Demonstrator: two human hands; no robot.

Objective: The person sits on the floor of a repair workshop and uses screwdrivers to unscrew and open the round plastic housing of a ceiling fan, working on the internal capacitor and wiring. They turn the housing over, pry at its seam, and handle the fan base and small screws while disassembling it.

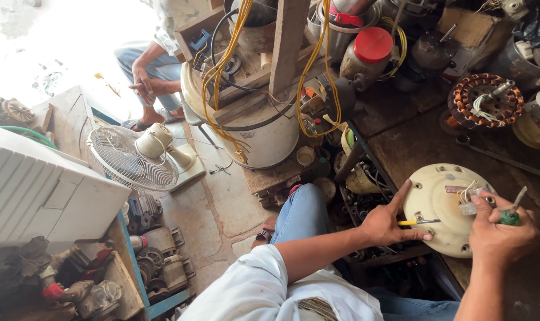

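Lower right of the frame: left hand (384, 224), fingers spread, steadies a cream motor housing (439, 202); right hand (500, 235) grips a green-handled tool (511, 215).

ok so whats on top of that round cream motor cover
On the round cream cover lie a yellow-handled tool, a bunch of wires with a white connector and the left hand. Whatever is beneath the cover is hidden.
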